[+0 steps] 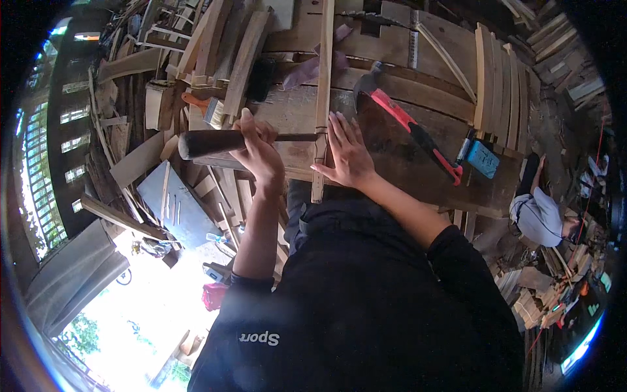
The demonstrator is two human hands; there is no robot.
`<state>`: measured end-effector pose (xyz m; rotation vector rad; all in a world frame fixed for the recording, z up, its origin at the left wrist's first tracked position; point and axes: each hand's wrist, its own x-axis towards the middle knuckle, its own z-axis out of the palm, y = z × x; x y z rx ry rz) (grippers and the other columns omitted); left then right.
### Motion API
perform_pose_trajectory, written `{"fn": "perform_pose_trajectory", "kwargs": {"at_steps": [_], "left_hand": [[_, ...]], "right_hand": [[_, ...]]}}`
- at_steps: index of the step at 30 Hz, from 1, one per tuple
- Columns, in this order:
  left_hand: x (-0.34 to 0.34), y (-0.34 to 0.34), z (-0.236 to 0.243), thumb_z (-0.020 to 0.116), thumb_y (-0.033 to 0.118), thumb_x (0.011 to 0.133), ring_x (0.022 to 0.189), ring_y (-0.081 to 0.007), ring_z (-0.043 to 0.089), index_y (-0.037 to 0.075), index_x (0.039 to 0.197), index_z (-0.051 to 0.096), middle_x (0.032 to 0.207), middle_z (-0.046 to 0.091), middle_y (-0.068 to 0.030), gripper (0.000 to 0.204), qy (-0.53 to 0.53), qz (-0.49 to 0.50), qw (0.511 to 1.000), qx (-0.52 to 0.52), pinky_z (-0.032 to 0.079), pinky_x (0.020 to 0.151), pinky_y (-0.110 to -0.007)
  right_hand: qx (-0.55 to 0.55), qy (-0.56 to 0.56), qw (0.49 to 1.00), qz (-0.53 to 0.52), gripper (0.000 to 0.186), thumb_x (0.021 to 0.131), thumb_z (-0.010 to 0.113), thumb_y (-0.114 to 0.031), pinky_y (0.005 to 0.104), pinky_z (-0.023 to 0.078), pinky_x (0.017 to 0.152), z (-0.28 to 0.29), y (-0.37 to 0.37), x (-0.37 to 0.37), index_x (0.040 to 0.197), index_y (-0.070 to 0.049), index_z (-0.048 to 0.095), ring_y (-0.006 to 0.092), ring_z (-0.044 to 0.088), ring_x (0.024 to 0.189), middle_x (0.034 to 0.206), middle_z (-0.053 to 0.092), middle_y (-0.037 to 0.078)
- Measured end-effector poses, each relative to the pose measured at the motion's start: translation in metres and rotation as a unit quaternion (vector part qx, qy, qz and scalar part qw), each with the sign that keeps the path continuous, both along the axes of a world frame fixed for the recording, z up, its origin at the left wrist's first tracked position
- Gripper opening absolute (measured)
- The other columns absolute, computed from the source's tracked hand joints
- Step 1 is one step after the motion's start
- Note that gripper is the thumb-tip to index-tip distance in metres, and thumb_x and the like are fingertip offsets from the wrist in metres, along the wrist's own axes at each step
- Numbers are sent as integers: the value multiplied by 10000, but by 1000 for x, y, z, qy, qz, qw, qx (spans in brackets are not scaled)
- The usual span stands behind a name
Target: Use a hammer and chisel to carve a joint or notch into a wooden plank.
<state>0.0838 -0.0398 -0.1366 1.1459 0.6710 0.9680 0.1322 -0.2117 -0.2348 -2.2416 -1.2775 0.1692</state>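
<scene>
A flat paintbrush (213, 111) lies near the left hand (259, 149), which is wrapped around a dark-handled, chisel-like tool (210, 143) whose shaft meets a narrow wooden strip (324, 85) on the plank workbench (406, 173), where the separate right hand (351, 153) spreads flat, apparently to steady it, with a red-and-black hammer (413, 129) lying within reach beyond.

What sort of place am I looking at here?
Probably a woodworking shop: the left hand grips a chisel-like tool at a wooden strip, planks are piled nearby, and a paintbrush lies beside them.
</scene>
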Motion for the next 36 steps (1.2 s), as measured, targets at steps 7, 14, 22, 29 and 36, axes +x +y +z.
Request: {"fn": "perform_pose_trajectory", "kwargs": {"at_steps": [7, 14, 22, 29, 36], "left_hand": [[5, -5, 5, 561, 196, 1010, 472, -76, 317, 126, 724, 406, 568, 352, 31, 333, 6, -29, 999, 42, 248, 442, -270], [7, -15, 5, 557, 174, 1021, 510, -62, 356, 105, 774, 387, 591, 396, 22, 308, 11, -24, 999, 26, 311, 468, -250], [8, -13, -2, 559, 163, 1019, 513, -62, 379, 89, 769, 415, 589, 429, 12, 297, 5, -24, 999, 29, 331, 467, -249], [6, -13, -1, 576, 162, 1008, 515, -64, 383, 92, 749, 426, 592, 429, 16, 308, 9, -28, 998, 49, 328, 468, -248], [3, -16, 0, 592, 141, 993, 525, -63, 381, 95, 773, 432, 608, 425, 18, 276, -1, -5, 1000, 29, 313, 475, -246]], "right_hand": [[-16, -3, 1000, 12, 981, 844, 617, -611, 557, 180, 1191, 1, -3, 0, 1406, 155, 372, 412, 236, 1458, 1539, 276, 289], [-10, 1, 1000, 9, 972, 853, 609, -599, 537, 166, 1203, 3, -3, -1, 1422, 148, 356, 411, 206, 1475, 1562, 245, 285], [-15, 8, 1000, 9, 990, 860, 597, -614, 532, 158, 1208, 5, -3, -1, 1433, 148, 334, 404, 201, 1478, 1563, 240, 285], [-8, -5, 1000, 7, 981, 847, 616, -608, 534, 177, 1203, 5, -2, -2, 1415, 151, 363, 411, 235, 1464, 1550, 265, 292], [1, -16, 1000, -3, 993, 811, 658, -603, 520, 187, 1199, 3, -2, -3, 1421, 124, 366, 395, 264, 1451, 1535, 312, 263]]}}
